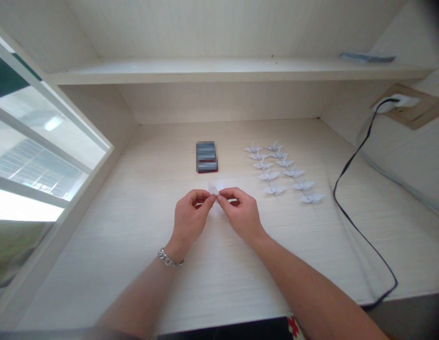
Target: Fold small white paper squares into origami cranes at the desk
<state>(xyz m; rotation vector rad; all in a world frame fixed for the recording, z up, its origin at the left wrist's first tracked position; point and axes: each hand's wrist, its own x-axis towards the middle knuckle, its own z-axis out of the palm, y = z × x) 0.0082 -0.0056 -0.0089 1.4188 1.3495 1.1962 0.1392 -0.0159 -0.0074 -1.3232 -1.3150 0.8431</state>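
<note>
Between my fingertips, over the middle of the desk, is a small piece of folded white paper (pixel 213 189). My left hand (pixel 191 212), with a silver chain bracelet (pixel 166 258) on its wrist, pinches the paper's left side. From the other side my right hand (pixel 242 211) pinches it between thumb and forefinger. The fingers hide part of the paper, so its full shape cannot be made out. To the right of my hands, several folded white paper cranes (pixel 274 190) stand in two slanting rows.
A dark rectangular object (pixel 206 157), blurred out, lies beyond my hands. A black cable (pixel 347 212) runs from the wall socket (pixel 414 106) down the desk's right side. A shelf (pixel 219 71) spans the back, and a window frame (pixel 81 189) borders the left.
</note>
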